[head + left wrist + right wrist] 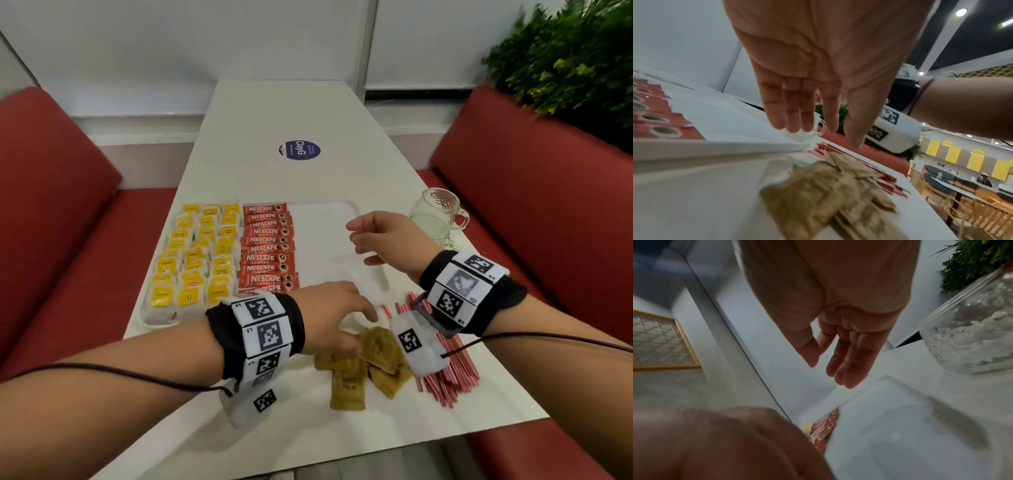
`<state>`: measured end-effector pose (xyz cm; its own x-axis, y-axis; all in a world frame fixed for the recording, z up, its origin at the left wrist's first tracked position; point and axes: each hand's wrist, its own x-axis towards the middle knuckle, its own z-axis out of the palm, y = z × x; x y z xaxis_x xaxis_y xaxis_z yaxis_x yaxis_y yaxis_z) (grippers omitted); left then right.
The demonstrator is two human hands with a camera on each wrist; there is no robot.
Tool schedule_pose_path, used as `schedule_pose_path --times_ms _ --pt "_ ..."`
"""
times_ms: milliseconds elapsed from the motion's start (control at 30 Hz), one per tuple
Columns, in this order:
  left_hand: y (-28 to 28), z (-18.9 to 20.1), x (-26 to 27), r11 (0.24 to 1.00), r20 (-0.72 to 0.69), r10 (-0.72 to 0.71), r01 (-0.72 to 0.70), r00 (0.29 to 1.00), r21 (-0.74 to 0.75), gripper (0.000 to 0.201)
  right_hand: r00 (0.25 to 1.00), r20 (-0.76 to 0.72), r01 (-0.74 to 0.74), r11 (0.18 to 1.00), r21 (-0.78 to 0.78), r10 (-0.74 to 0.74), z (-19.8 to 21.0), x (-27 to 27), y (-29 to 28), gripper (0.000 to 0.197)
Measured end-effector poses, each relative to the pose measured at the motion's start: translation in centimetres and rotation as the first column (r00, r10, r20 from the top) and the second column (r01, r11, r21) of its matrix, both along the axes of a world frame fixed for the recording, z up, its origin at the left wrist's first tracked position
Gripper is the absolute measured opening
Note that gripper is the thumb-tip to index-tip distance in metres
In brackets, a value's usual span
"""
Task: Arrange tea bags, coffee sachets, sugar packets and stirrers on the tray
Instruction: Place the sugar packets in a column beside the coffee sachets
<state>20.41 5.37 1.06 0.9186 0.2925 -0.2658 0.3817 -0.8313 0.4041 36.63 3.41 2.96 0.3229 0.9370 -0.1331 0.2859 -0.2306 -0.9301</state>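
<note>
A white tray (322,240) holds rows of yellow tea bags (195,260) on its left and a column of red coffee sachets (267,246) beside them; its right part is bare. Brown sugar packets (373,356) lie in a loose pile on the table in front of the tray, with red-and-white stirrers (448,373) to their right. My left hand (342,322) hovers over the sugar pile (828,186), its fingers (793,105) straight and holding nothing. My right hand (370,236) floats above the tray's bare part (900,418), fingers (846,361) relaxed and empty.
A glass mug (435,212) stands on the table just right of the tray, close to my right hand. Red bench seats (51,212) flank the narrow white table. A round purple sticker (299,150) marks the far tabletop. A green plant (565,65) sits at the back right.
</note>
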Motion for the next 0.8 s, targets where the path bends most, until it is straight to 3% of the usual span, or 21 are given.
schedule_pose_path --times_ms 133,300,533,667,800 --pt "-2.9 -0.6 1.0 0.993 -0.034 -0.091 0.093 0.995 0.068 0.062 0.999 0.005 0.033 0.998 0.051 -0.034 0.3 0.4 -1.8 0.015" --pt "-5.2 -1.8 2.9 0.964 -0.121 -0.104 0.129 0.987 0.232 0.077 0.999 0.007 0.031 0.998 0.055 -0.032 -0.1 0.9 -4.5 0.015" --pt "-5.8 -1.7 4.2 0.983 -0.149 0.004 0.023 0.989 0.181 0.04 0.988 0.148 -0.048 0.998 -0.036 0.053 -1.2 2.2 -8.1 0.019" --pt "-5.0 -1.7 4.4 0.994 -0.123 0.075 -0.064 0.989 0.092 0.033 0.93 0.335 -0.107 0.983 -0.147 0.151 -1.6 2.6 -9.4 0.018" --pt "-3.7 -1.5 3.9 0.986 -0.031 0.167 -0.166 0.986 0.016 0.029 0.917 0.347 -0.144 0.975 -0.171 0.197 -2.0 2.2 -9.7 0.017"
